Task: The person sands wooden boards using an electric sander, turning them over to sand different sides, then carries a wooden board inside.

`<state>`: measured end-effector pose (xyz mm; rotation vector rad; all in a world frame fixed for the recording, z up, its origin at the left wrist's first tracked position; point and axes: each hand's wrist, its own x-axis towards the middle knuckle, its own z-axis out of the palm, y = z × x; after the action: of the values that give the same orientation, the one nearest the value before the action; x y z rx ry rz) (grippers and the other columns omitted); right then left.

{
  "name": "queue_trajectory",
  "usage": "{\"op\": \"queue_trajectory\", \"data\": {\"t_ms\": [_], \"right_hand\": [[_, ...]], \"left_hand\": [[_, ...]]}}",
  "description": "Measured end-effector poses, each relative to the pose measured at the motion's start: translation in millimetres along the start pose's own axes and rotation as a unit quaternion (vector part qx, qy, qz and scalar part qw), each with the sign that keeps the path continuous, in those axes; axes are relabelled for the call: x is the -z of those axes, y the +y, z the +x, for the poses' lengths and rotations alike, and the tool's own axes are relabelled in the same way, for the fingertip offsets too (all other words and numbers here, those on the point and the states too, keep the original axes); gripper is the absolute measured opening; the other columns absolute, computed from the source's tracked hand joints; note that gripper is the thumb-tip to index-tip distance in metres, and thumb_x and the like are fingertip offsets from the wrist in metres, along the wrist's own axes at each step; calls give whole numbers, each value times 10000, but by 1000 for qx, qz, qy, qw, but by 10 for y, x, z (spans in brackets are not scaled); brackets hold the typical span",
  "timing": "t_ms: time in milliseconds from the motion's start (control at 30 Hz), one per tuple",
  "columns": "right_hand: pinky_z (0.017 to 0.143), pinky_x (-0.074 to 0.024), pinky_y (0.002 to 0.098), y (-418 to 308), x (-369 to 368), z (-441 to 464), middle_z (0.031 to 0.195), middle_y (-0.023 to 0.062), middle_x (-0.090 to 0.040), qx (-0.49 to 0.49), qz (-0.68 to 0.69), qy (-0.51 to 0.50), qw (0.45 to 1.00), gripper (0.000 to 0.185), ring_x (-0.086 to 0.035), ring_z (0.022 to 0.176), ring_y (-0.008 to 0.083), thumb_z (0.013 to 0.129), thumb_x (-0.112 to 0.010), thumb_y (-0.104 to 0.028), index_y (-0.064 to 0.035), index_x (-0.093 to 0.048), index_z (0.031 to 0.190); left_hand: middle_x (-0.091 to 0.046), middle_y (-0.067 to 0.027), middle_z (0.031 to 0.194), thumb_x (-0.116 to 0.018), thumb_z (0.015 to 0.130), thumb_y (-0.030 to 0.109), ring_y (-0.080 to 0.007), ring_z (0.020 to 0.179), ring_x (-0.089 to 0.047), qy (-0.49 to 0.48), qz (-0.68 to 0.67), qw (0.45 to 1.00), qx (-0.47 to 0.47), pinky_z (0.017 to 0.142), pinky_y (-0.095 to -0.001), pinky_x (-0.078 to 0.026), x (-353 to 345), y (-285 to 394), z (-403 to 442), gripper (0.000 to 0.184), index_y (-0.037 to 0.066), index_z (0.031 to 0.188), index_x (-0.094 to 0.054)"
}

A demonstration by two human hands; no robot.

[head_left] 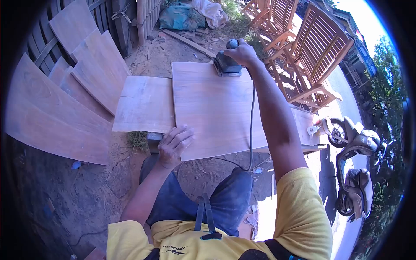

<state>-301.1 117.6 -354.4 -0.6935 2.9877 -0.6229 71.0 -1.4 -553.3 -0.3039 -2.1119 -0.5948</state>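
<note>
A flat wooden board (212,112) lies across a low bench in front of me. At its far edge my right hand (242,53) is wrapped round the top of a dark electric sander (227,65), whose base rests on the board. The sander's cord (253,117) runs back over the board toward my knees. My left hand (175,145) lies on the board's near left corner, fingers stretched over the edge. Under the board's left side a second, paler wooden panel (143,104) sticks out.
Several wooden boards (56,112) lean on a fence at the left. Slatted wooden chairs (320,43) stand at the far right. A small white bottle (313,129) sits on the bench's right end. Beyond it is a parked motorbike (357,164). Sacks (182,17) lie at the back.
</note>
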Motion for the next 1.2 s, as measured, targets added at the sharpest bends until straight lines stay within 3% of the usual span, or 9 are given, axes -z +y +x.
{"op": "queue_trajectory", "data": {"t_ms": [33, 167, 367, 567, 733, 767, 833, 1100, 1200], "right_hand": [[929, -618, 430, 266, -16, 133, 1214, 255, -742, 3, -27, 29, 999, 877, -763, 1054, 369, 756, -833, -565, -5, -593, 1387], [855, -636, 417, 889, 301, 78, 1188, 270, -740, -60, -12, 22, 998, 836, -769, 1029, 367, 751, -835, -541, 36, -600, 1308], [971, -583, 435, 1853, 556, -49, 1242, 272, -729, -68, -30, 57, 996, 860, -740, 1122, 386, 775, -829, -535, 16, -586, 1389], [956, -583, 422, 1989, 647, -333, 1202, 240, -743, -107, -36, 61, 992, 836, -749, 1071, 367, 774, -826, -526, -18, -593, 1397], [939, -591, 414, 1240, 592, -623, 1172, 240, -748, -134, -13, 26, 990, 839, -756, 1042, 349, 781, -820, -520, 9, -582, 1387], [947, -590, 415, 1034, 553, -665, 1168, 247, -747, -129, -11, 12, 991, 845, -755, 1049, 354, 783, -818, -523, 24, -579, 1381], [955, -590, 417, 718, 344, -635, 1164, 255, -747, -112, -1, -10, 994, 851, -754, 1056, 360, 786, -816, -526, 39, -575, 1375], [1054, -548, 466, -717, -296, -748, 1254, 292, -727, 52, -40, 4, 998, 889, -707, 1192, 439, 788, -806, -582, 39, -564, 1376], [1038, -553, 475, -1167, -475, -945, 1229, 291, -731, 117, -28, 2, 993, 879, -705, 1173, 455, 784, -812, -571, 41, -558, 1363]], "left_hand": [[-768, -41, 1237, -810, 868, 304, -309, 1215, -709, 3, 2, 1000, -1, 1048, -470, -581, 2, -2, -1, 312, 156, 1131, -730], [-770, -56, 1223, -810, 870, 278, -322, 1202, -713, 4, 4, 1000, -6, 1024, -474, -592, 17, 12, 44, 292, 149, 1113, -713], [-762, -32, 1260, -775, 863, 235, -304, 1201, -715, 13, -1, 1000, 11, 1045, -462, -590, -7, 22, 19, 284, 167, 1135, -733], [-761, -13, 1261, -748, 879, 213, -285, 1219, -708, 17, 6, 1000, 8, 1035, -440, -593, 20, 36, 60, 258, 175, 1133, -722], [-776, -45, 1226, -804, 865, 245, -307, 1196, -722, 21, 19, 1000, -13, 1012, -437, -597, -15, -12, 22, 267, 149, 1098, -715], [-761, 24, 1258, -680, 911, 166, -227, 1247, -698, 31, 7, 999, 16, 1057, -396, -581, 2, 57, 54, 201, 189, 1104, -732], [-759, 24, 1260, -683, 908, 165, -224, 1256, -692, 28, 19, 999, 19, 1053, -393, -582, 1, 68, 51, 206, 187, 1106, -732], [-721, 3, 1260, -711, 852, 109, -232, 1274, -666, 23, -1, 1000, 17, 1071, -412, -545, -24, 25, -54, 299, 182, 1142, -718], [-709, -28, 1190, -796, 831, 183, -276, 1173, -690, 21, 18, 999, 38, 993, -403, -568, 21, 56, -80, 312, 162, 1138, -742]]}}
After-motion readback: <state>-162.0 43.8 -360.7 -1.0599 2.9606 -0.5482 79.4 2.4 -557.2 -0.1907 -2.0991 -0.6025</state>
